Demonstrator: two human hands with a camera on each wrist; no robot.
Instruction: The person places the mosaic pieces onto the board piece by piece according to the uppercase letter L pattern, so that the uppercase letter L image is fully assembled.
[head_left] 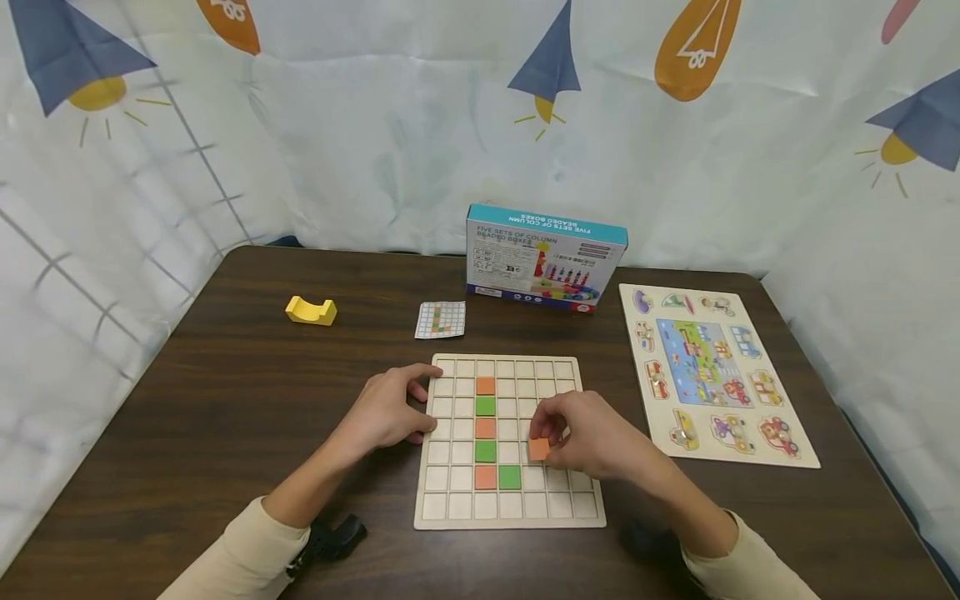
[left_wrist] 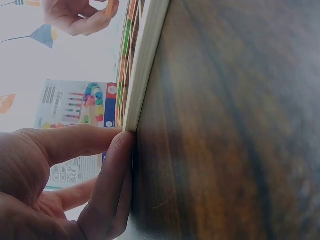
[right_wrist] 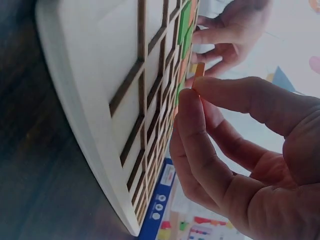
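A pale wooden grid board (head_left: 510,505) lies on the table in front of me. Orange tiles (head_left: 485,386) and green tiles (head_left: 485,406) alternate down one of its columns, and another green tile (head_left: 510,477) sits beside the lowest orange one. My left hand (head_left: 386,408) rests against the board's left side, thumb and fingers spread along the edge. Between thumb and fingertips, my right hand (head_left: 588,433) pinches an orange tile (head_left: 538,449) over the board's right half. The right wrist view shows that tile (right_wrist: 199,70) tilted on edge, mostly covered by the fingertips.
Behind the board are a small grid pattern card (head_left: 441,320) and a beaded-column toy box (head_left: 543,258). A yellow curved block (head_left: 311,311) sits at the back left. On the right lies a picture puzzle board (head_left: 716,375) with vehicle pieces. A white printed curtain (head_left: 420,125) hangs behind the table.
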